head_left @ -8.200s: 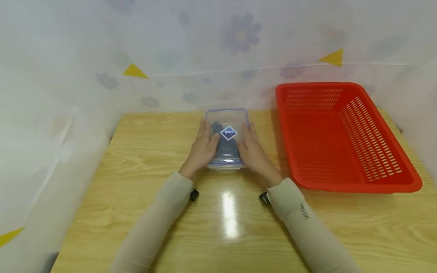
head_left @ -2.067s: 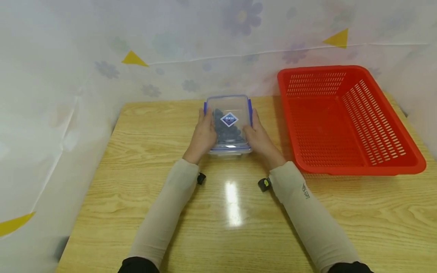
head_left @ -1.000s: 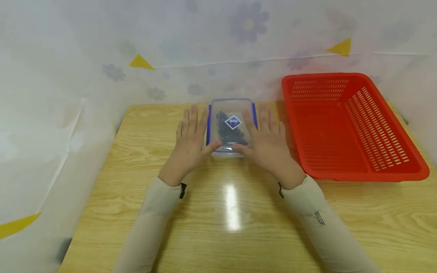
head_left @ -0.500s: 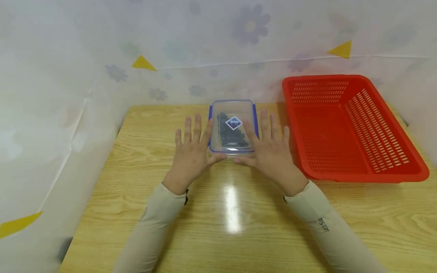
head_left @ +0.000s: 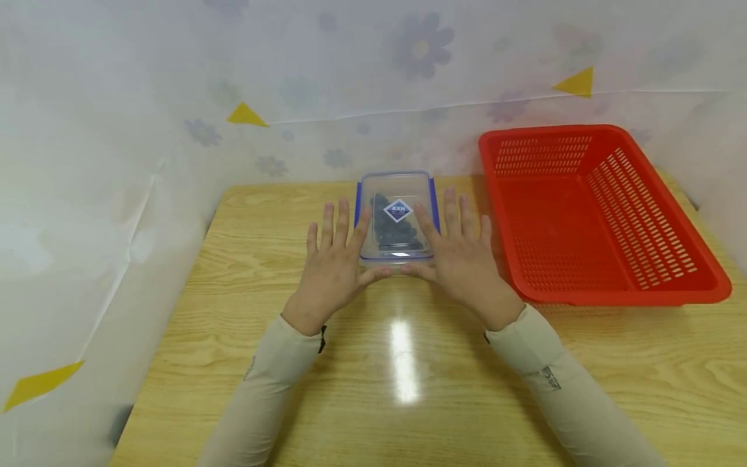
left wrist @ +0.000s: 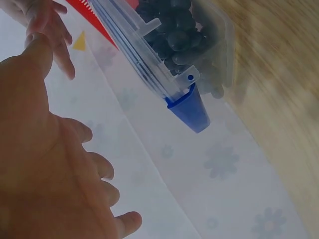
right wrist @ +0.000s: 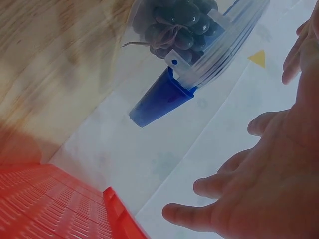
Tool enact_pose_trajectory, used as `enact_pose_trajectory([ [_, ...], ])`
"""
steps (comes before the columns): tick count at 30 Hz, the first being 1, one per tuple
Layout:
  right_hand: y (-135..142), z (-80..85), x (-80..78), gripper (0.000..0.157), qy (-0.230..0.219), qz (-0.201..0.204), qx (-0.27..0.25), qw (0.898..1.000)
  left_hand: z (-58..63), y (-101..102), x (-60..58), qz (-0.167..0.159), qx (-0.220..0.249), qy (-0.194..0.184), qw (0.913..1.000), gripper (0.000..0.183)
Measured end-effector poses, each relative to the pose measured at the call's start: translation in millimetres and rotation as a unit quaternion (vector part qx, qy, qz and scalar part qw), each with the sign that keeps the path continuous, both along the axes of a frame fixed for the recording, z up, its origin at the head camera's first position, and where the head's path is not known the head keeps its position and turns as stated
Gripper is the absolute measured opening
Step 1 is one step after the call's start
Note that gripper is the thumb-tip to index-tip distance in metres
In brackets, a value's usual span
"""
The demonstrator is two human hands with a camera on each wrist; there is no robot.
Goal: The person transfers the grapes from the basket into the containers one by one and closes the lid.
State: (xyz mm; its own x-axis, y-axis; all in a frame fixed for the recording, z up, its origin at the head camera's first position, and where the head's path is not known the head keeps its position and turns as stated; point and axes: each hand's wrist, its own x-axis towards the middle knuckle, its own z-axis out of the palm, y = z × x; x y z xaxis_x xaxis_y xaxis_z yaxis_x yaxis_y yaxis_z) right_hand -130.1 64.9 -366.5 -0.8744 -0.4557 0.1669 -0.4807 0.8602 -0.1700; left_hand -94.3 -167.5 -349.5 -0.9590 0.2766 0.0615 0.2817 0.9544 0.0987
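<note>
A clear plastic food container [head_left: 397, 185] with a see-through lid stands on the table, a diamond-shaped label on top. Dark grapes [right wrist: 178, 22] fill part of it. Blue side clips [left wrist: 190, 109] stick outward from its rim, and the right wrist view has the opposite clip [right wrist: 160, 98] angled out likewise. My left hand [head_left: 331, 269] is spread over the container's near left corner, holding nothing. Over the near right corner my right hand [head_left: 467, 266] spreads its fingers the same way. Both wrist views show a gap between palm and container. The thumbs almost meet.
A red slotted basket [head_left: 560, 296] stands to the right of the container, close to my right hand. Behind the wooden table [head_left: 257, 227] hangs a pale flowered sheet [head_left: 327, 78] with yellow triangles.
Earlier both hands gripped the container's sides; they have since let go, spread and drawn back slightly. The blue side clips, unseen at first, now show. Over the last half second little moved.
</note>
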Motion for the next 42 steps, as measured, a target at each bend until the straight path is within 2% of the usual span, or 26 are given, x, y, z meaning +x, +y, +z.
enact_pose_trajectory([
  [10, -1.3, -4.2, -3.2, 0.107, -0.022, 0.003, -0.004, 1.0, -5.2, -0.1, -2.6, 0.007, 0.012, -0.014, 0.9998, 0.105],
  [28, 1.5, -6.3, -6.8, 0.111, -0.041, -0.003, 0.011, 0.999, -6.1, 2.0, -7.0, 0.011, 0.008, -0.036, 0.9993, 0.106],
  [42, 2.1, -7.7, -7.3, 0.111, -0.047, -0.004, 0.013, 0.999, -7.5, 4.1, -6.0, 0.007, -0.001, -0.028, 0.9996, 0.106],
])
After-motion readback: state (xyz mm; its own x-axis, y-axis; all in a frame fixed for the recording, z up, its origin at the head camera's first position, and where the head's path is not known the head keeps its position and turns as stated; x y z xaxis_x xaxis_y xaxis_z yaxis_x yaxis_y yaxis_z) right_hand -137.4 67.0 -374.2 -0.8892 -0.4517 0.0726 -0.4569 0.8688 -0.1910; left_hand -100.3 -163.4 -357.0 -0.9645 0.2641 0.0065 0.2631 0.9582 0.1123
